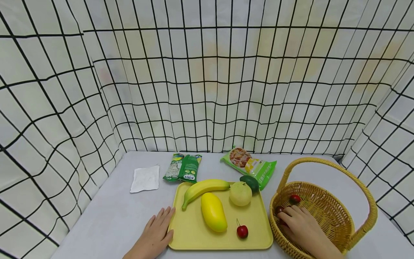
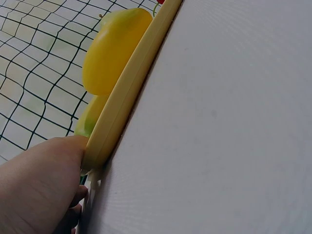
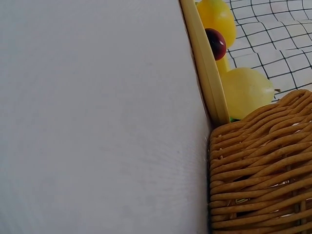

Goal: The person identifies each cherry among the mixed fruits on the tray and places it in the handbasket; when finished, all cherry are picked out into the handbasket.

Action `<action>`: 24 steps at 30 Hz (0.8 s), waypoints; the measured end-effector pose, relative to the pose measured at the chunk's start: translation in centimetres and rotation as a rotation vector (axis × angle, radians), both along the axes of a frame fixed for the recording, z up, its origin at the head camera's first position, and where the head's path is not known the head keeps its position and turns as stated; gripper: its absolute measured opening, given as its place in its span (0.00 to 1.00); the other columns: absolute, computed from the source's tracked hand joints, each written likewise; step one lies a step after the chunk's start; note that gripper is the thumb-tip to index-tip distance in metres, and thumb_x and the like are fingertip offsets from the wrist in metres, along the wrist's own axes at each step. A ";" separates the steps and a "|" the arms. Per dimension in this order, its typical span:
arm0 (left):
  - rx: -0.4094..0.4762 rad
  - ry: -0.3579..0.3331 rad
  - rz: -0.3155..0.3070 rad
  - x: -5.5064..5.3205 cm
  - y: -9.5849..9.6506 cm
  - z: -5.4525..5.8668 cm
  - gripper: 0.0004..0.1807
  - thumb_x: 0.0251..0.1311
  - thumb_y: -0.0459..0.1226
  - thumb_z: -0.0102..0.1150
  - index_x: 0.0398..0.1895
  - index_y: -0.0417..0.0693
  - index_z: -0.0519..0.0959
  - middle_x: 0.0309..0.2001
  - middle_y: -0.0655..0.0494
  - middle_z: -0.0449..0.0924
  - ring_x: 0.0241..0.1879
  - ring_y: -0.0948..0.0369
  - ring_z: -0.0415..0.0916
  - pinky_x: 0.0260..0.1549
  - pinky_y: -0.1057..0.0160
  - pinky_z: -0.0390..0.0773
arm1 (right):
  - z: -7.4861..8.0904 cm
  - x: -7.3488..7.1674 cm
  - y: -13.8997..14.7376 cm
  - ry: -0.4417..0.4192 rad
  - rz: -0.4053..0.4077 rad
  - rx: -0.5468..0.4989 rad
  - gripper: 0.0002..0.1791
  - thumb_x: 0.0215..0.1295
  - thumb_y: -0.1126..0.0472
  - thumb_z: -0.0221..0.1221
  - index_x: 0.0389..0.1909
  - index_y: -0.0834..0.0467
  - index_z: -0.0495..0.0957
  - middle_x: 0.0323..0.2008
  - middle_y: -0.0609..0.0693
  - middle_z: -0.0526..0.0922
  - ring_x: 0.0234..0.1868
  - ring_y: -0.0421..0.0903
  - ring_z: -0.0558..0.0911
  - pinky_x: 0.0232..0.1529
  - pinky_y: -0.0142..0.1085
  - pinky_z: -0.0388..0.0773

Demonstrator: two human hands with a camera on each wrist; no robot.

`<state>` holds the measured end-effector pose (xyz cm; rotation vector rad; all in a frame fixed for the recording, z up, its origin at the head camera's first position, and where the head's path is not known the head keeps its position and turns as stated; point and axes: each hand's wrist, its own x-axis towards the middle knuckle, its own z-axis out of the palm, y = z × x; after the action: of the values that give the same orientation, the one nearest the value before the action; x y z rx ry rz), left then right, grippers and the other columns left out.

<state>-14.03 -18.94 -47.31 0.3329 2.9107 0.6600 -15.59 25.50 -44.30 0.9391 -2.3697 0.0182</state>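
Note:
My left hand [image 1: 155, 232] lies flat at the left edge of the yellow tray [image 1: 194, 242], fingers straight, fingertips and thumb touching the rim. In the left wrist view the thumb [image 2: 48, 170] meets the tray's side. On the tray are a banana [image 1: 205, 187], a mango [image 1: 213, 212], a pale round fruit [image 1: 240, 194] with a stem and a cherry [image 1: 242, 231]. My right hand [image 1: 302, 225] reaches down inside the wicker basket [image 1: 336, 216], fingers bent over red fruit at its left wall. Whether it grips one is hidden. Another cherry [image 1: 294, 199] lies just beyond the fingers.
Behind the tray lie a green snack packet [image 1: 184, 168] and a green-and-yellow food bag [image 1: 250, 165]. A dark green fruit [image 1: 250, 182] sits at the tray's back right corner. A white cloth square [image 1: 145, 178] is at left. The basket's handle [image 1: 367, 194] arches over its right side.

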 end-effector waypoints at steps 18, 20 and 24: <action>-0.007 0.011 0.008 0.0 0.1 -0.1 0.33 0.65 0.43 0.46 0.70 0.43 0.52 0.68 0.44 0.53 0.68 0.45 0.44 0.62 0.41 0.42 | 0.4 0.1 0.0 0.014 -0.014 -0.016 0.12 0.60 0.48 0.57 0.31 0.53 0.80 0.30 0.45 0.77 0.31 0.44 0.74 0.26 0.40 0.73; -0.003 0.015 0.008 0.0 0.0 -0.1 0.33 0.65 0.43 0.46 0.70 0.43 0.52 0.68 0.44 0.53 0.68 0.45 0.44 0.62 0.41 0.42 | 0.6 0.1 0.0 0.029 -0.013 -0.036 0.24 0.68 0.43 0.42 0.32 0.54 0.80 0.31 0.47 0.78 0.30 0.45 0.75 0.26 0.41 0.73; 0.001 0.018 0.007 0.1 0.0 -0.1 0.33 0.65 0.43 0.45 0.70 0.43 0.52 0.68 0.44 0.52 0.68 0.45 0.44 0.62 0.42 0.41 | 1.0 0.2 0.0 0.058 -0.014 -0.067 0.34 0.69 0.42 0.27 0.33 0.56 0.80 0.32 0.48 0.78 0.31 0.47 0.75 0.26 0.43 0.73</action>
<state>-13.98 -18.95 -47.37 0.3304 2.9302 0.6626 -15.40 25.48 -43.35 0.8797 -2.3079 0.0642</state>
